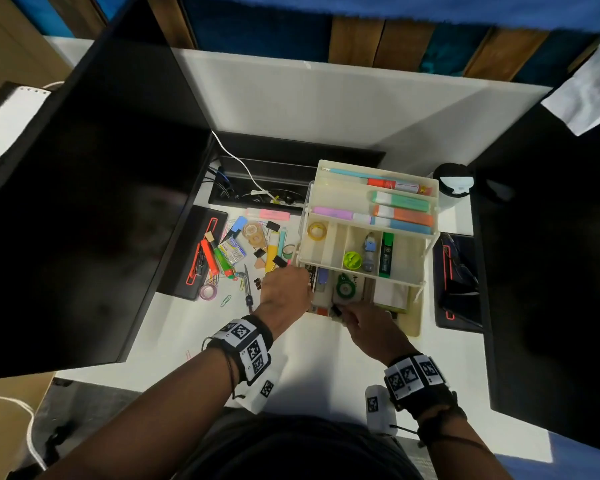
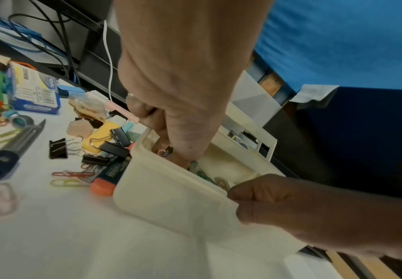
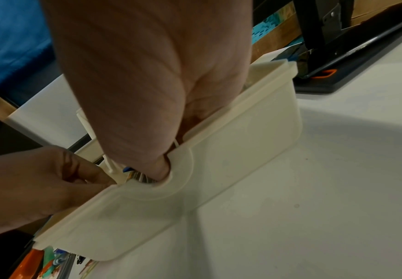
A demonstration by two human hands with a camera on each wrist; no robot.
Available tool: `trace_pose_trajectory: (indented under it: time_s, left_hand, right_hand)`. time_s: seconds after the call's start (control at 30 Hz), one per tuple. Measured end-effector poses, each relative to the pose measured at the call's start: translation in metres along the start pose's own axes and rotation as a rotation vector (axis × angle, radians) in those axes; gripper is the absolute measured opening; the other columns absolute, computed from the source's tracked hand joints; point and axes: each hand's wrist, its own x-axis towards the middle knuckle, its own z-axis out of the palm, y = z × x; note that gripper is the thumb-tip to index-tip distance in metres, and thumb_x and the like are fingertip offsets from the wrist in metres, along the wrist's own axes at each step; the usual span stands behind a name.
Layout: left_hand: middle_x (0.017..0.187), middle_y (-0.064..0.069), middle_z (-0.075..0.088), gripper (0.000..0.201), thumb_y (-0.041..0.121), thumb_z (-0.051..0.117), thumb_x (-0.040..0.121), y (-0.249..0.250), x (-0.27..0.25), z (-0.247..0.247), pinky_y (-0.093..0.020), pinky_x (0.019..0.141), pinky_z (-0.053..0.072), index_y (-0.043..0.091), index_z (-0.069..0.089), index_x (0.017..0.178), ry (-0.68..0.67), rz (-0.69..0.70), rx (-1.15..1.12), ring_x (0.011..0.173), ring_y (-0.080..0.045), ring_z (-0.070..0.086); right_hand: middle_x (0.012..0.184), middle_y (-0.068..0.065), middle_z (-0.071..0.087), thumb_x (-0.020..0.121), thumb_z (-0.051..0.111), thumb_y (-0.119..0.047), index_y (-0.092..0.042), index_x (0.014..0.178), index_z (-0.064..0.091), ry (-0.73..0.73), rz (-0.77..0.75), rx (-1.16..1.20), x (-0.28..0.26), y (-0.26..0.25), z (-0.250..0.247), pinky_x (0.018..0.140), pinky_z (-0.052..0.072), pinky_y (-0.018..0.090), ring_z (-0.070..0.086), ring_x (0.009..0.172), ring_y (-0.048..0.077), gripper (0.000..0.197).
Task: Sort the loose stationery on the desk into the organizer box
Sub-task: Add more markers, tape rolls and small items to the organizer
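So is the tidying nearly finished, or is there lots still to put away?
About halfway. Done: highlighters lie in the organizer box's top tray, and a tape roll has its own slot. In hand: both hands, left and right, reach into the bottom tray; what they hold is hidden. Left: binder clips, paper clips, a staples box and a pink highlighter on the desk.

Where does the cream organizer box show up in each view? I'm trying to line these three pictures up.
Head: organizer box right of centre on the desk, beyond both hands.
Left wrist: its near left corner fills lower centre, the left hand reaching in from above.
Right wrist: its front wall runs diagonally across the middle.
Shared landmark: the right hand at the box's front rim, visible in all three.
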Motion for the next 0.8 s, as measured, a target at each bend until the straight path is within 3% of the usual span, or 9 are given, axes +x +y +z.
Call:
trace_pose_trajectory:
  time_s: [0.1,0.27,0.43,0.57,0.7,0.8]
  left_hand:
    - [0.099,-0.005,0.074,0.015,0.025,0.059,0.098,0.002,0.002,0.001,-0.035,0.069,0.052,0.017,0.070,0.106,-0.025,0.013,0.089,0.089,-0.025,0.071]
    - [0.103,-0.005,0.073,0.015,0.025,0.058,0.099,-0.001,0.004,0.002,-0.036,0.071,0.055,0.018,0.066,0.109,-0.034,0.067,0.140,0.091,-0.025,0.072]
    - [0.103,-0.005,0.073,0.020,0.030,0.057,0.098,-0.009,-0.006,0.000,-0.035,0.072,0.052,0.018,0.063,0.112,0.035,0.091,-0.048,0.095,-0.029,0.071]
    - [0.088,-0.002,0.074,0.026,0.037,0.055,0.097,-0.044,-0.035,0.003,-0.032,0.066,0.046,0.025,0.062,0.119,0.151,0.029,-0.265,0.086,-0.028,0.070]
    - [0.087,-0.001,0.075,0.025,0.032,0.058,0.097,-0.106,-0.067,0.026,-0.030,0.064,0.047,0.025,0.064,0.120,0.169,-0.176,-0.331,0.082,-0.025,0.072]
    - [0.100,-0.003,0.075,0.032,0.032,0.063,0.095,-0.153,-0.087,0.056,-0.033,0.079,0.053,0.025,0.062,0.126,0.071,-0.253,-0.367,0.096,-0.024,0.070]
  right_hand:
    - [0.104,0.002,0.076,0.099,0.042,-0.046,-0.022,0.107,0.072,0.022,-0.017,0.006,0.000,0.003,0.003,0.088,0.056,0.048,0.070,0.100,0.027,0.039]
    - [0.110,0.005,0.076,0.103,0.051,-0.038,-0.021,0.116,0.073,0.038,-0.042,0.012,-0.001,0.002,0.001,0.091,0.056,0.048,0.069,0.105,0.028,0.030]
    - [0.106,0.002,0.073,0.101,0.055,-0.030,-0.023,0.115,0.071,0.142,-0.083,0.050,-0.005,0.004,0.004,0.088,0.057,0.042,0.068,0.100,0.023,0.022]
    - [0.103,-0.002,0.068,0.098,0.060,-0.015,-0.022,0.111,0.069,0.310,-0.141,0.078,-0.018,-0.009,0.004,0.084,0.053,0.032,0.062,0.095,0.016,0.017]
    - [0.104,-0.010,0.070,0.099,0.059,-0.015,-0.026,0.109,0.068,0.182,-0.300,0.093,-0.032,-0.038,0.008,0.084,0.055,0.027,0.064,0.093,0.009,0.018]
    - [0.107,-0.009,0.072,0.099,0.058,-0.016,-0.025,0.113,0.071,0.039,-0.343,0.076,-0.030,-0.060,0.017,0.086,0.054,0.026,0.065,0.093,0.007,0.021]
